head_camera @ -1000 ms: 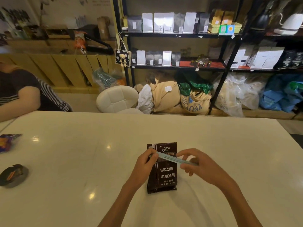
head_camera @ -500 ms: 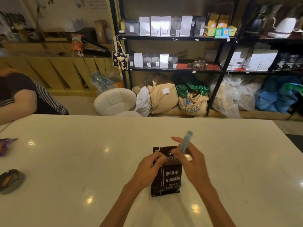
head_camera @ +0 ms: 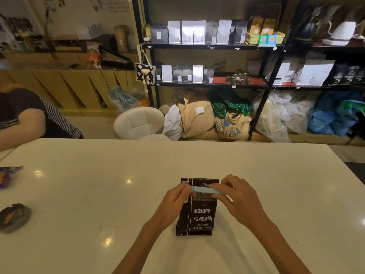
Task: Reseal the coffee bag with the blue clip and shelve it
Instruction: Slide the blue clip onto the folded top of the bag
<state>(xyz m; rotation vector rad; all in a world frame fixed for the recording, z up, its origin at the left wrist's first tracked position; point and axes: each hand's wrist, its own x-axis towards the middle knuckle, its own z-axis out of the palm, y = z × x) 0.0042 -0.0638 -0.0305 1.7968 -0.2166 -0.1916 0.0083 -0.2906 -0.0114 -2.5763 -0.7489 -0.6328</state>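
A dark brown coffee bag with white lettering stands upright on the white table, near its front middle. A pale blue clip lies level across the bag's upper part, below the top edge. My left hand pinches the clip's left end beside the bag. My right hand covers the clip's right end, fingers curled over it. I cannot tell whether the clip is clamped on the bag or only held against it. Black shelves with coffee bags stand behind the table.
A seated person's arm rests at the table's far left corner. A snack wrapper and a dark ashtray lie at the left edge. A white stool and sacks sit on the floor before the shelves.
Half a second ago my right hand held the clip tilted upward above the bag. Now the clip is level across the bag's upper part, with both hands on its ends.
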